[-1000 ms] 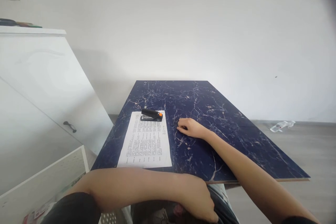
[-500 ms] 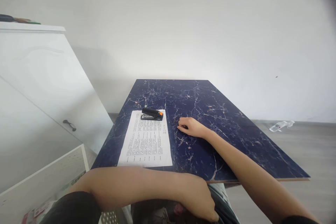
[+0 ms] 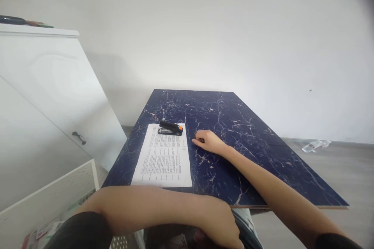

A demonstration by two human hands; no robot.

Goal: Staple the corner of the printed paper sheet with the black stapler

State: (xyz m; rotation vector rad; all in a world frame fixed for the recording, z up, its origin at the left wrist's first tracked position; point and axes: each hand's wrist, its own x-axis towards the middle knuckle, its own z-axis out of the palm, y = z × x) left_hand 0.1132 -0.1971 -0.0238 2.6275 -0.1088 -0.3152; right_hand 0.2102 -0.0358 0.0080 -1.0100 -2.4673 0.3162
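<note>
My right hand point(image 3: 208, 141) rests on the dark blue marbled table point(image 3: 233, 132), fingers curled under, just right of a printed paper sheet point(image 3: 163, 156). A black stapler with an orange tip point(image 3: 170, 128) lies across the sheet's far end. Whether the curled fingers hold anything is hidden. My left forearm lies along the table's near edge, and my left hand point(image 3: 219, 226) hangs below the edge over my lap, knuckles up, fingers bent down out of sight.
A white cabinet point(image 3: 43, 97) with a dark handle stands at the left. A white perforated box point(image 3: 49, 202) with packets sits below it. A crumpled plastic bottle point(image 3: 314, 146) lies on the grey floor at the right. A white wall stands behind the table.
My right hand has slid slightly left toward the paper's edge. The view has shifted a little; my left arm has stayed in place.
</note>
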